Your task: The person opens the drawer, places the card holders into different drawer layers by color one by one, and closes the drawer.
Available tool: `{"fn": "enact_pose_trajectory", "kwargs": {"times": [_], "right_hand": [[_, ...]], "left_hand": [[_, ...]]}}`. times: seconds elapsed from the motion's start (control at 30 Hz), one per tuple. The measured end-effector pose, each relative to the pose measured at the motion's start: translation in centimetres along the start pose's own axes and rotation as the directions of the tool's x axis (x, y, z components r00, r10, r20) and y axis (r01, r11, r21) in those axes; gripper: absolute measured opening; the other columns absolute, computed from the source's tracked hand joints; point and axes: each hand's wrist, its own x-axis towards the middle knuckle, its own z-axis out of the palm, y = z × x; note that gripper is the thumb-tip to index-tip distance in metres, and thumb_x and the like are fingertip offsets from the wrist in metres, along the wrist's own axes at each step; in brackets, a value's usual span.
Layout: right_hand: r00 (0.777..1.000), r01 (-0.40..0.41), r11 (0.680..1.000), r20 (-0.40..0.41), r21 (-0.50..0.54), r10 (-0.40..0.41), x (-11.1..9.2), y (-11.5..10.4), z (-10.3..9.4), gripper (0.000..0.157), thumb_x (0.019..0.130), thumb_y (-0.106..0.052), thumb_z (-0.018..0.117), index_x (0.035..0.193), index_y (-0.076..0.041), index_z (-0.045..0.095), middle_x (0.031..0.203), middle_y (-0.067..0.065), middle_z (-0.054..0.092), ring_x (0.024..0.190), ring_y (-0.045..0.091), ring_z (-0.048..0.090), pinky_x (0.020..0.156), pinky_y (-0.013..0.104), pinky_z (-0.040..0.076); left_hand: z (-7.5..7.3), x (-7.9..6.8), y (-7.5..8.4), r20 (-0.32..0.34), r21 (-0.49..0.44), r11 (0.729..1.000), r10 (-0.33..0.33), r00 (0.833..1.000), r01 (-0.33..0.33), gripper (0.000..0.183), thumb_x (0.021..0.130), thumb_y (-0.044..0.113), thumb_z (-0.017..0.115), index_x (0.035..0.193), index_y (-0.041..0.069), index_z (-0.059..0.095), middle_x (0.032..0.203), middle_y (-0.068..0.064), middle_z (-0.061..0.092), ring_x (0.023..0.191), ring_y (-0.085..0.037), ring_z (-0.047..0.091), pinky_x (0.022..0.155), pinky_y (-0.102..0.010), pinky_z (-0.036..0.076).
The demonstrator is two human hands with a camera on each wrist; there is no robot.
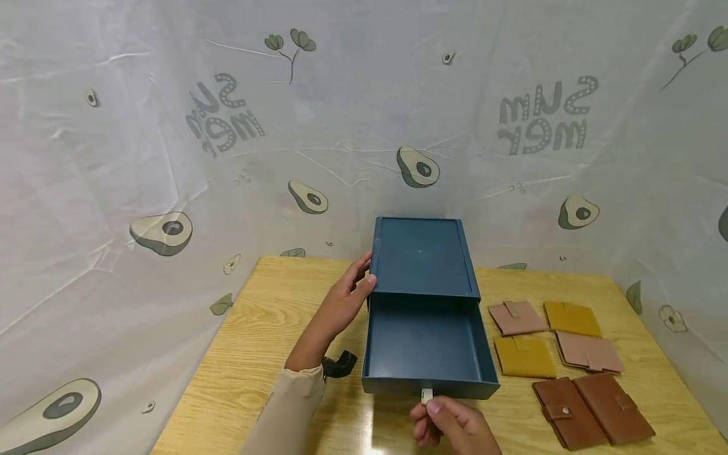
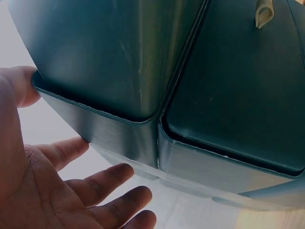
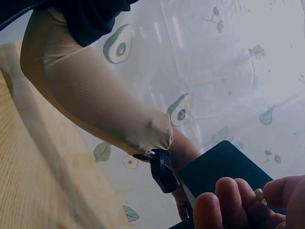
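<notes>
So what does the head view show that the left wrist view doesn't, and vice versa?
Only the head view shows the right hand pinching the tab of the open drawer, that drawer's inside, and the pink, yellow and brown wallets.
Only the left wrist view shows a closed second drawer with its own pull loop.
Both show the left hand touching the blue drawer unit.

Pale avocado-print sheet behind a wood-grain table; bright glare near its front

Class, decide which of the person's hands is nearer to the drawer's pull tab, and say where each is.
Right: the right hand pinches the pull tab on the drawer; the left hand is farther back, at the left side of the cabinet.
</notes>
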Motion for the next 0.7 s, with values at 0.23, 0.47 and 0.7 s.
{"fn": "enact_pose_trajectory", "kwargs": {"times": [0.23, 0.47, 0.7], "right_hand": [[1.000, -0.028, 0.999, 0.000, 0.030, 0.028, -0.1, 0.3, 0.1, 0.056, 0.114, -0.031, 0.051, 0.122, 0.023, 0.063, 0.095, 0.006, 0.073, 0.083, 0.017, 0.072, 0.080, 0.031, 0.060], [0.977, -0.103, 0.976, 0.206, 0.193, 0.062, 0.0, 1.6, -1.7, 0.036, 0.113, -0.028, 0.057, 0.126, 0.002, 0.071, 0.110, 0.003, 0.074, 0.098, 0.013, 0.072, 0.090, 0.029, 0.061], [0.952, -0.185, 0.982, 0.242, -0.035, 0.188, -0.6, 1.8, -6.4, 0.044, 0.113, -0.028, 0.055, 0.135, 0.010, 0.064, 0.123, 0.015, 0.073, 0.109, 0.023, 0.070, 0.088, 0.032, 0.060]], "left_hand": [[0.0, 0.1, -0.2, -0.001, -0.013, 1.000, -0.015, 1.000, 0.015, 0.062, 0.113, 0.047, 0.052, 0.171, 0.034, 0.032, 0.172, -0.005, 0.039, 0.160, -0.032, 0.034, 0.124, -0.063, 0.034], [0.0, 0.4, -0.7, 0.003, -0.008, 1.000, -0.008, 1.000, 0.008, 0.062, 0.114, 0.046, 0.052, 0.171, 0.033, 0.032, 0.172, -0.004, 0.040, 0.160, -0.031, 0.034, 0.125, -0.064, 0.032], [0.1, 1.0, -0.7, 0.004, -0.001, 1.000, 0.007, 1.000, -0.007, 0.064, 0.114, 0.047, 0.051, 0.172, 0.032, 0.030, 0.172, -0.004, 0.039, 0.161, -0.032, 0.033, 0.124, -0.067, 0.032]]}}
